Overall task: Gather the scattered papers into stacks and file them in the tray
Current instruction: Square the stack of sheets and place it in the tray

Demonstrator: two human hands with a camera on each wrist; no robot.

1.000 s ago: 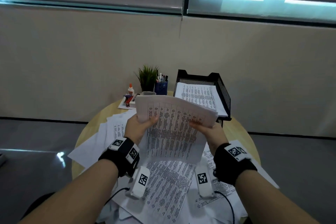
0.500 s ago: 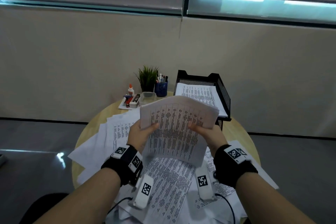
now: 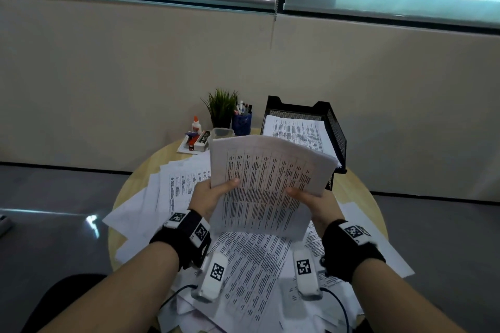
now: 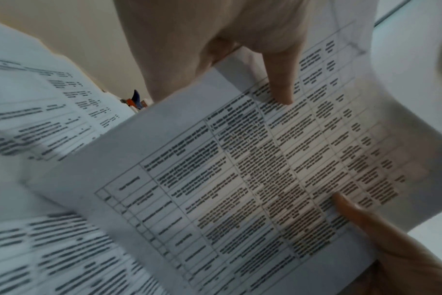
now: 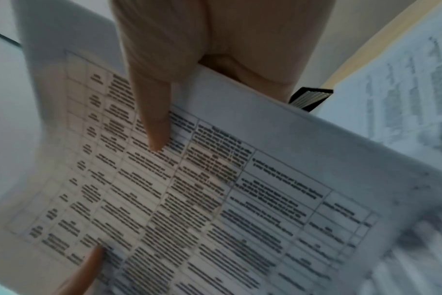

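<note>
Above the worktop [image 3: 359, 192], the paper stack [image 3: 265, 186] sits lower than a second ago, its bottom edge nearer the loose sheets [image 3: 243, 273]. Left hand [image 3: 209, 197] and right hand [image 3: 315, 204] each pinch a side. Probably squaring edges; tray [image 3: 336, 132] filing comes next.

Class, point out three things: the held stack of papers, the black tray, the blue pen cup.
held stack [image 3: 265, 186], head view, middle of its printed page.
black tray [image 3: 336, 132], head view, right mesh wall.
blue pen cup [image 3: 242, 124], head view, front.
</note>
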